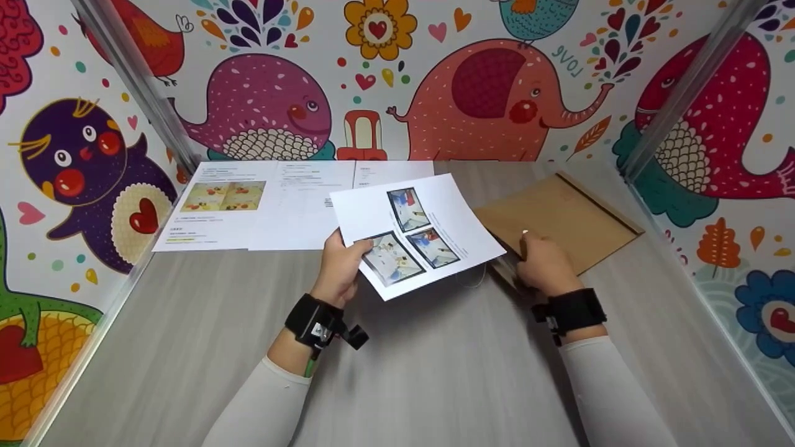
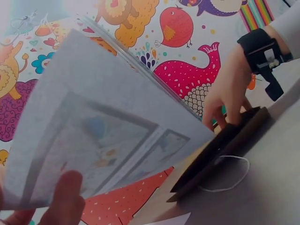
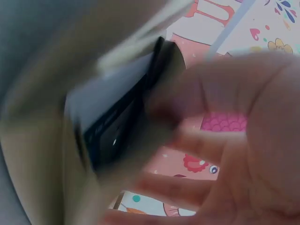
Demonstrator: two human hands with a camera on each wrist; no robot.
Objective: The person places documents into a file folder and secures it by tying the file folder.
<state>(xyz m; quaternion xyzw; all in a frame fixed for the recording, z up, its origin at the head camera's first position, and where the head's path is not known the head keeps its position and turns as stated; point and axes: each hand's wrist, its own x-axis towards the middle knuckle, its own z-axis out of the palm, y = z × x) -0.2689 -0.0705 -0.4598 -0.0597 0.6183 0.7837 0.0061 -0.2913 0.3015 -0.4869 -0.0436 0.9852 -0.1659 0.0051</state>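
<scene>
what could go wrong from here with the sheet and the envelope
The left hand pinches the printed sheet at one edge only, so it might sag, crease or slip. The white string loops out by the open mouth of the brown envelope and could snag a paper edge. The right hand grips the envelope at that mouth, so it may bend the rim.

Papers (image 1: 295, 217) lie behind and left of the sheet (image 1: 428, 233), the envelope (image 1: 562, 220) right.
</scene>
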